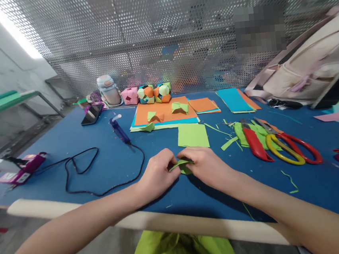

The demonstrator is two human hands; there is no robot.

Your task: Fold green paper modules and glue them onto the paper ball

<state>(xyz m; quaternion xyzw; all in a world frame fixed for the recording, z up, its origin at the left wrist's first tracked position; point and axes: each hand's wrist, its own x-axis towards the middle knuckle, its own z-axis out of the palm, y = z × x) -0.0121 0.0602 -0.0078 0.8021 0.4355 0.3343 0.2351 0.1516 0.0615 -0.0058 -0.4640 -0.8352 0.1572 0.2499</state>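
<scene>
Between my two hands, low over the front of the blue table, is a folded piece of green paper [184,167]. My left hand [161,169] pinches its left side, and my right hand [204,161] grips its right side; parts of the paper are hidden by the fingers. Just beyond them lies a flat green paper square [192,135]. Farther back, folded green pieces [180,107] and a green-and-orange one [155,116] rest on a stack of orange, blue and green sheets [144,110].
At right lie a red-handled cutter [255,142], scissors [294,151] and green scraps [229,143]. A blue glue gun [118,130] with a black cord [104,193] is at left, near a purple power strip [23,169]. Paper balls [162,93] and a bottle [109,91] stand behind.
</scene>
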